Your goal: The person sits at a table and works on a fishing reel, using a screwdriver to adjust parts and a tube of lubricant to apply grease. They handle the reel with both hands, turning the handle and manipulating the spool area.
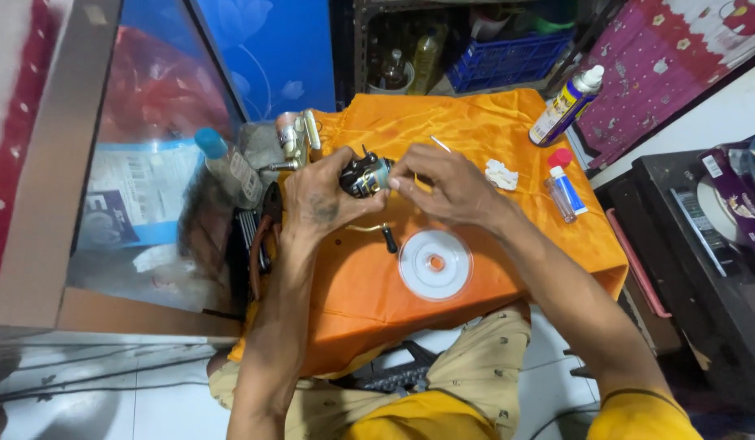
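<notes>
My left hand point(320, 197) grips a small dark fishing reel point(363, 176) with a gold and pale blue body, held just above the orange cloth point(475, 122). My right hand point(444, 183) pinches the reel's right side with its fingertips. A reel handle with a black knob point(388, 238) lies on the cloth below the hands. A clear round line spool point(435, 264) with an orange centre lies in front of them.
A wad of white tissue point(501, 174), a small clear tube with a red cap point(563, 189) and a white and yellow spray bottle point(567, 104) lie at the right. Pliers point(267, 224) and a second bottle point(227, 167) sit at the left edge. A dark cabinet point(704, 269) stands to the right.
</notes>
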